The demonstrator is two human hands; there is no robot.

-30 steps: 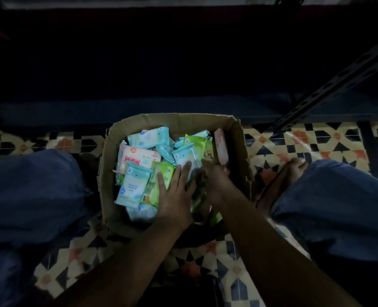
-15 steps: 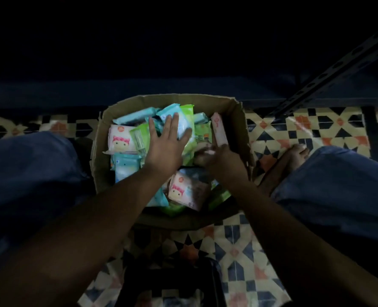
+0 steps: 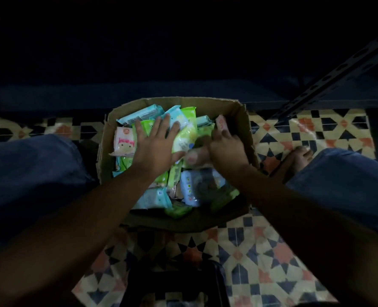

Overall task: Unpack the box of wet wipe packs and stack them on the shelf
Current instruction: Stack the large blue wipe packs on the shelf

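I am looking down at a patterned tile floor (image 3: 272,251) in cream, navy and orange, filling the lower part of the frame. Blue-trousered legs (image 3: 28,173) are lying at the left and right edges, and a bare foot (image 3: 298,156) is resting on the tiles at right. A perforated metal strut (image 3: 338,74) is slanting across the upper right. A dark object (image 3: 174,282) is sitting at bottom centre, too dim to identify.

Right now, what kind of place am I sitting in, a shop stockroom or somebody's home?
Probably a small shop or stockroom, though I can't be sure. A cardboard box full of mixed wet wipe packs sits on a patterned tile floor, and a slotted metal shelving upright rises beside a dark low shelf.
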